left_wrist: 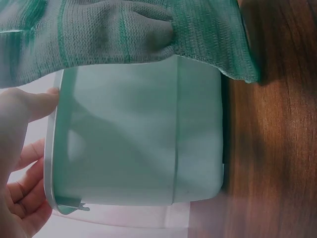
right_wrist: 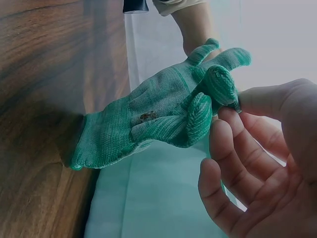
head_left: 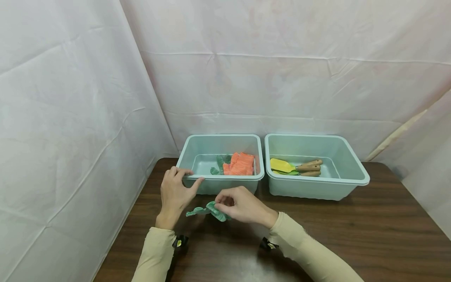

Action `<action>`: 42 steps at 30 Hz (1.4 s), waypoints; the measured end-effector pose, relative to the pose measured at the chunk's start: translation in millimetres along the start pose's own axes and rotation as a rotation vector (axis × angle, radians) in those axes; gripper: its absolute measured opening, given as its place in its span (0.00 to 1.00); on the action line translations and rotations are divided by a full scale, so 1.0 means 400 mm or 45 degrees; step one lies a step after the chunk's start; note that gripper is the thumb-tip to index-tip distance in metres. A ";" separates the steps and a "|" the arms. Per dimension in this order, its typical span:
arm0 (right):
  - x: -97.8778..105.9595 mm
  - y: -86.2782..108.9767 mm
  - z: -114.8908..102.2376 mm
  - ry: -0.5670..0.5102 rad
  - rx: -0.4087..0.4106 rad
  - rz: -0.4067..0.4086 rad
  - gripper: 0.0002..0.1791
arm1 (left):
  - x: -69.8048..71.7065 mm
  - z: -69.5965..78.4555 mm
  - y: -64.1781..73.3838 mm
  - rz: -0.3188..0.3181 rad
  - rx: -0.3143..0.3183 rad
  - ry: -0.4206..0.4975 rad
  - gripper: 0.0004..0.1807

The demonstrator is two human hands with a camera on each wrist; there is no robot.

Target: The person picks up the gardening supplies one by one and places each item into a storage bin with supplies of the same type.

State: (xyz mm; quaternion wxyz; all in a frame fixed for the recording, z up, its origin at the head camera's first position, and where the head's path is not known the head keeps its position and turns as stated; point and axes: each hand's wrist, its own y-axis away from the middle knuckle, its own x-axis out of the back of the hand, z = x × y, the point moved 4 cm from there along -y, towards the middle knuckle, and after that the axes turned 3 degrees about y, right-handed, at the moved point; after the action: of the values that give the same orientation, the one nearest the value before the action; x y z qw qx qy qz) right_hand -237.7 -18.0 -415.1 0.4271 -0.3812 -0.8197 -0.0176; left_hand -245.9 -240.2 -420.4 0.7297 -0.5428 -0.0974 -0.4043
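Note:
My right hand (head_left: 243, 204) pinches a green knitted glove (head_left: 215, 211) by its fingertips, in front of the left bin. In the right wrist view the glove (right_wrist: 153, 109) hangs with its cuff toward the table, and a small brown mark shows on it. My left hand (head_left: 175, 192) grips the front left corner of the pale green bin (head_left: 225, 184), its thumb on the outside and its fingers over the rim. Inside that bin, an orange glove (head_left: 241, 164) lies partly over a darker green glove (head_left: 219, 162).
A second pale green bin (head_left: 306, 190) stands just to the right. It holds a yellow hand trowel (head_left: 282, 165) and several wooden-handled tools (head_left: 310, 168). Both bins sit on a dark wooden table (head_left: 352, 227), with white cloth (head_left: 282, 86) hanging behind.

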 end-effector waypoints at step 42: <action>0.095 -0.005 -0.036 -0.091 0.027 0.125 0.04 | 0.003 0.002 -0.004 -0.029 -0.002 -0.023 0.26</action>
State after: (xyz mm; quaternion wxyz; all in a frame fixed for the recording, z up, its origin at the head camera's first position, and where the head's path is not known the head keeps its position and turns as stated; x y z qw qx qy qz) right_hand -242.1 -1.2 -378.4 0.4021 -0.4166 -0.8149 0.0256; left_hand -245.9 -240.2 -418.3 0.7237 -0.5457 -0.1101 -0.4078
